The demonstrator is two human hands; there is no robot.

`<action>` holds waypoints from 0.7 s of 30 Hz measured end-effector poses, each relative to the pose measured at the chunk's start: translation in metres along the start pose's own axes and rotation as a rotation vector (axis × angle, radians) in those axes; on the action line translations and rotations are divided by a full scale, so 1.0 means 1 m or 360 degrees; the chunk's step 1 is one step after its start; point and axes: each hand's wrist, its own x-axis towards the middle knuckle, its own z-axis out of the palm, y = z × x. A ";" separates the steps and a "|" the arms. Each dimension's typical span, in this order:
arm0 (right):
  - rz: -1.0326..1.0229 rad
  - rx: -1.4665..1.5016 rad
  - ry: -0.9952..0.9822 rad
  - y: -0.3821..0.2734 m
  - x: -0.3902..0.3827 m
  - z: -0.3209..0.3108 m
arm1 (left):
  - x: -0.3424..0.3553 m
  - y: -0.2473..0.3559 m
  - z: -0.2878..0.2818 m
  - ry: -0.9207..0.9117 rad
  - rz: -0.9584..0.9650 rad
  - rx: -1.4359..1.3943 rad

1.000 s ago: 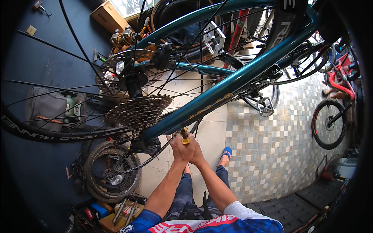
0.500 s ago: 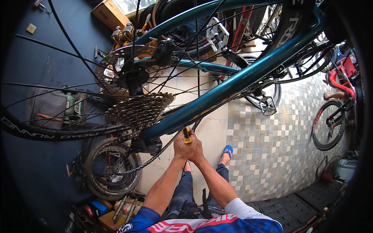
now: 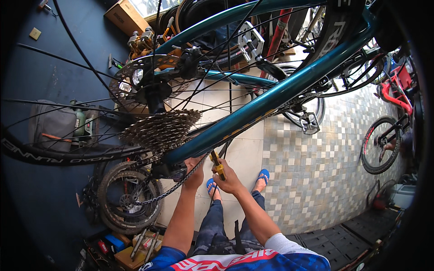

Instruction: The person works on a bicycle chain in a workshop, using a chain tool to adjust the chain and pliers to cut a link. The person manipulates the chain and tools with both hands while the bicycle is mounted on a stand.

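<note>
A teal bicycle frame crosses above my hands, with its rear wheel's large cassette at the left. Below the cassette hangs the rear derailleur, and the chain droops past it. My left hand is up beside the derailleur, partly behind the chain; its fingertips are hidden there. In my right hand is a yellow-and-black hand tool, gripped with the fingers curled round it. The tool points up toward the underside of the frame, near a thin black cable.
Loose wheels lean at the lower left, above a box of parts and tools. A grey bag lies by the dark wall. Another bicycle with a red frame stands at the far right. Black crates line the lower right.
My hands were together around the yellow tool. My left hand has come away, up and left to the derailleur; my right hand keeps the tool, now tilted and more visible.
</note>
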 end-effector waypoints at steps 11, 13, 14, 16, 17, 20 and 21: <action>-0.0115 0.0129 -0.0227 -0.016 -0.044 -0.016 | 0.009 0.016 0.008 0.0298 0.0159 0.0381; -0.0258 0.0061 -0.0155 -0.017 -0.040 -0.014 | 0.009 0.016 0.009 0.0336 0.0064 0.0359; -0.0287 0.0052 -0.0129 -0.018 -0.037 -0.014 | 0.009 0.017 0.009 0.0364 0.0066 0.0423; -0.0377 0.0013 -0.0085 -0.020 -0.030 -0.013 | 0.010 0.021 0.010 0.0376 -0.0045 0.0218; -0.0437 -0.0017 -0.0067 -0.021 -0.026 -0.012 | 0.011 0.023 0.011 0.0391 -0.0075 0.0249; -0.0524 -0.0050 -0.0032 -0.025 -0.017 -0.010 | 0.011 0.030 0.017 0.0416 0.0159 0.0337; -0.0560 -0.0050 -0.0014 -0.026 -0.015 -0.009 | 0.011 0.032 0.019 0.0459 0.0138 0.0292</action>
